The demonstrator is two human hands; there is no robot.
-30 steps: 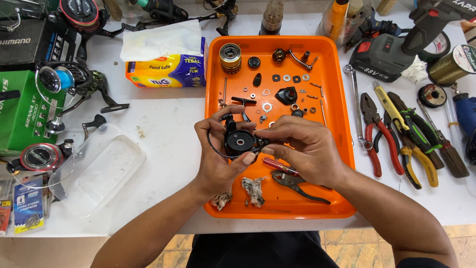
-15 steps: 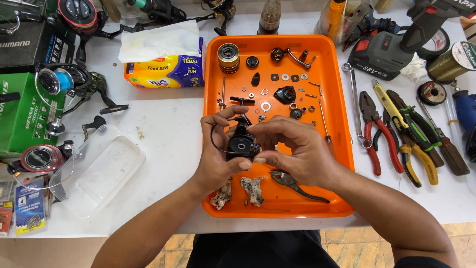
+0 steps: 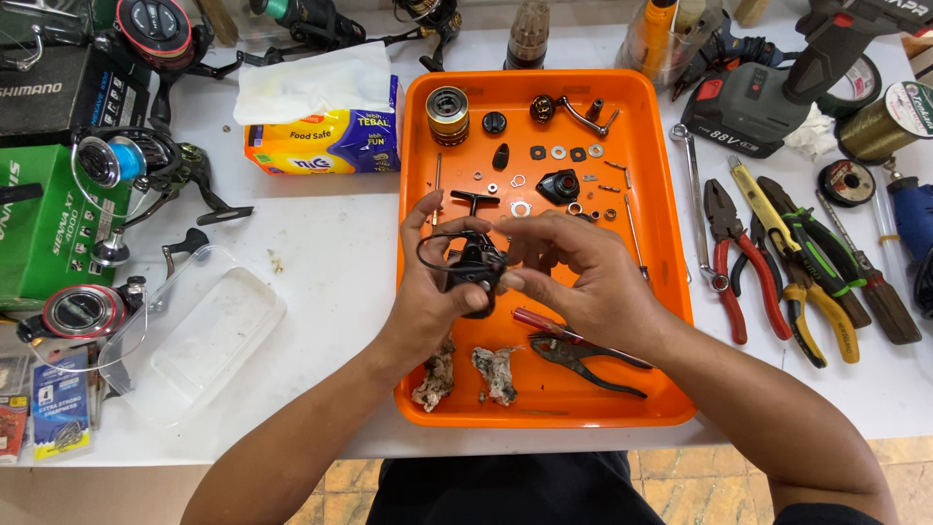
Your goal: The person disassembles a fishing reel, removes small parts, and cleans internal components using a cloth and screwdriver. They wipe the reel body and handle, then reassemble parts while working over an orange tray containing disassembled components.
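Both of your hands met over the orange tray (image 3: pixel 671 243), left hand (image 3: pixel 432 292) clamped round the black reel body (image 3: pixel 474 275) while right-hand fingers (image 3: pixel 544 255) pinched at it, seemingly mid-reassembly, needing a washer (image 3: pixel 521 209) just beyond.

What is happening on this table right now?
A person holds a black reel body over an orange tray. The left hand grips it from the side, and the right hand works on it with its fingertips. Small washers and screws, a gold spool, black pliers and two dirty wads lie in the tray. More pliers and a wrench lie on the table to the right, and a tissue pack to the left.
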